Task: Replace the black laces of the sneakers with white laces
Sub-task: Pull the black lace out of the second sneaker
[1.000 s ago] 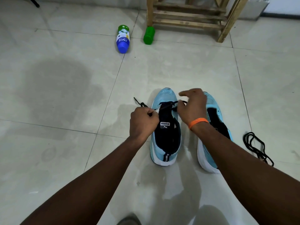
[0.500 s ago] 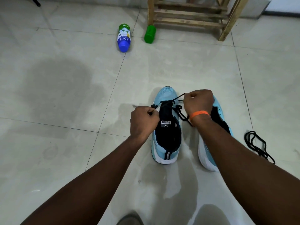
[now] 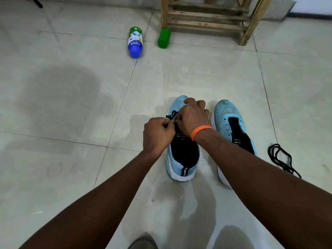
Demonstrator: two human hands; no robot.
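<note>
Light-blue knit over white foam soles: that is the pair standing side by side on the pale tiled floor (image 3: pixel 71 105) in the middle of the frame, toes pointing away. The right-hand sneaker (image 3: pixel 231 126) shows bare eyelets around its black tongue. A loose black lace (image 3: pixel 280 159) lies in a tangled loop on the tiles near it, at the right edge of the frame, so I take that shoe to be stripped already. The centre sneaker (image 3: pixel 181 159) has a little thin black cord (image 3: pixel 171 114) left threaded near its toe end, and both hands are busy there. The left hand (image 3: pixel 158 133) is fisted, fingers curled in and pinching a lace tip. The right hand (image 3: pixel 192 117), an orange band (image 3: pixel 200 132) at its wrist, arches over the eyelets with thumb and forefinger closed on the cord. Unlacing looks nearly finished. No white laces are anywhere in view, so all the relacing remains. At the upper middle, a blue-capped plastic bottle (image 3: pixel 135 42) and a green plastic container (image 3: pixel 163 38) lie before a slatted wooden rack (image 3: pixel 212 18).
</note>
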